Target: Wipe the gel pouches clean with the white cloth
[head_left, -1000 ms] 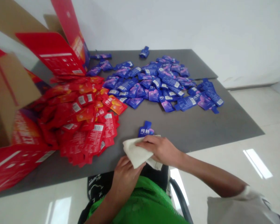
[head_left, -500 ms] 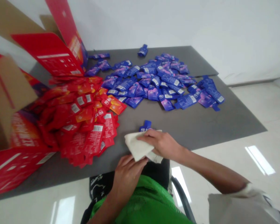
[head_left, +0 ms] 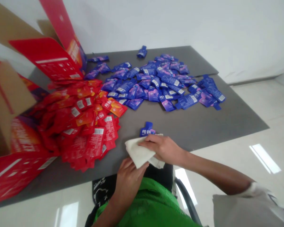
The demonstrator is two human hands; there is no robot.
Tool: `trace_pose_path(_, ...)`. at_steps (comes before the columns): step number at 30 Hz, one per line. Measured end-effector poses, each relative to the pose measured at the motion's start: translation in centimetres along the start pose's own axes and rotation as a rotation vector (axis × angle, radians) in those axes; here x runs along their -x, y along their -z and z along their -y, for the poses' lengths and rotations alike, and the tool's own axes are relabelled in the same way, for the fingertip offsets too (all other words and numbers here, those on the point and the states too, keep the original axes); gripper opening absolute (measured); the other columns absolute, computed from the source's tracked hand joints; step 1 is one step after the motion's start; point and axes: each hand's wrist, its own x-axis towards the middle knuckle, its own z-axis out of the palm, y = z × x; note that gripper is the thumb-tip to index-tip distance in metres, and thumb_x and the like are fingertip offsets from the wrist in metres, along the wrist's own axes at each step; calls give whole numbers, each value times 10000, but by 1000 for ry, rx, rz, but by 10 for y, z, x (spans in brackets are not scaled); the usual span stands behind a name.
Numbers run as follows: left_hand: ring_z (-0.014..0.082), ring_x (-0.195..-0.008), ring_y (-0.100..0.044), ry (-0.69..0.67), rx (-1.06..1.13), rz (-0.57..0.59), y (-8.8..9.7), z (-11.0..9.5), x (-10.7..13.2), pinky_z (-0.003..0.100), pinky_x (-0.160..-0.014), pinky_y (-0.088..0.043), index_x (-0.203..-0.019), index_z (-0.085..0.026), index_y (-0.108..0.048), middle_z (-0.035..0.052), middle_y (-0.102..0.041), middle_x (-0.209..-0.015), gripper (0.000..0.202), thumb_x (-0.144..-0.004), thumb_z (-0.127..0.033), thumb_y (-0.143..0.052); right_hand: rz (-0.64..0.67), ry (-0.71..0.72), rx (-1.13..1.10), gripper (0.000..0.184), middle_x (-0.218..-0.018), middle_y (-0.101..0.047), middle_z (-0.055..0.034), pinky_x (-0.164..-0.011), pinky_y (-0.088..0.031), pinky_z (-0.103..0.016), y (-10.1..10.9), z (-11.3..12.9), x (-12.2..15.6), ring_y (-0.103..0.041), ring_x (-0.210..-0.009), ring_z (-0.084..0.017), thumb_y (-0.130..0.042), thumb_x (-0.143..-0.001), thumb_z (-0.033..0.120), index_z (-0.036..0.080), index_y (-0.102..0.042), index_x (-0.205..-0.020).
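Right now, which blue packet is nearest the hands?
The lone packet on the table, just past the cloth under the right hand. All the other blue packets lie farther off in a heap.

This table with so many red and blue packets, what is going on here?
A person holds a folded off-white cloth with the left hand and right hand, close to a single blue sachet lying on the grey table. Farther along the table lie a heap of blue sachets and a heap of red sachets, next to an open red cardboard carton.
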Motion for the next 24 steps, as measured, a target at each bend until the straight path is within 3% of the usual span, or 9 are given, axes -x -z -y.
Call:
trace_pose_path(3, 228, -1109, -734, -8, 77, 18, 1, -1, -2, 387, -908, -540, -1103, -235, -752, 2, -793, -1168, 179, -1022, -186, -599, -6, -165, 80, 461, -1250, -673, -87, -814, -561, -265, 12, -33, -26, -697, -1031, -198, -611, -955, 141, 229, -620, -1407)
trace_pose_path(6, 226, -1148, -723, -8, 79, 4, 0, -2, -3, 384, -928, -534, -1098, -233, -748, 1, -784, -1199, 177, -1023, -178, -597, -47, -254, 166, 438, -1234, -673, -102, -793, -543, -256, 34, -53, -41, -697, -995, -200, -581, -970, 134, 211, -636, -1397)
trace_pose_path(9, 228, -1125, -731, -11, 70, 4, -1, -1, -2, 381, -911, -543, -1098, -233, -749, 7, -790, -1182, 178, -1022, -184, -596, -104, -184, 101, 496, -1261, -662, -98, -832, -549, -267, 38, -37, -30, -684, -1039, -202, -574, -949, 107, 213, -595, -1432)
trace_pose_path(11, 228, -1006, -760, -16, 34, -4, -1, 0, 0, 375, -857, -552, -1049, -235, -763, 18, -811, -1086, 175, -1022, -197, -595, -102, -77, 29, 529, -1271, -664, -89, -860, -560, -280, 26, -14, -12, -675, -1076, -201, -583, -934, 102, 227, -567, -1448)
trace_pose_path(14, 219, -772, -753, -12, -34, -28, 0, 1, 2, 372, -775, -545, -917, -240, -774, 19, -810, -858, 211, -1024, -221, -593, -35, 49, -7, 422, -1226, -692, -89, -899, -572, -314, 5, 6, 5, -674, -1093, -208, -568, -967, 119, 206, -612, -1378)
trace_pose_path(17, 229, -938, -764, -1, 23, 11, 1, 0, 0, 379, -842, -542, -1019, -245, -768, 11, -819, -1004, 173, -1022, -205, -599, -10, -48, -16, 449, -1230, -686, -83, -875, -572, -295, 1, -10, -6, -685, -1070, -200, -608, -944, 117, 210, -618, -1384)
trace_pose_path(19, 231, -1105, -736, 1, 71, 30, 1, -1, -1, 382, -907, -534, -1092, -241, -750, 3, -795, -1161, 175, -1019, -180, -602, -15, -169, 46, 467, -1248, -676, -88, -836, -563, -273, 13, -33, -23, -692, -1047, -199, -609, -946, 122, 220, -619, -1403)
trace_pose_path(21, 230, -1157, -720, -1, 83, 24, 1, -1, -3, 384, -933, -530, -1092, -235, -744, -3, -782, -1204, 172, -1016, -169, -605, -37, -252, 123, 441, -1241, -676, -98, -803, -549, -260, 29, -50, -36, -699, -1008, -202, -589, -962, 131, 209, -636, -1393)
trace_pose_path(24, 231, -1147, -724, -7, 79, 13, 0, -1, -3, 383, -930, -537, -1095, -237, -744, -1, -784, -1198, 175, -1015, -169, -604, -99, -243, 131, 476, -1251, -669, -96, -811, -542, -256, 41, -46, -35, -693, -1005, -198, -574, -956, 110, 209, -611, -1420)
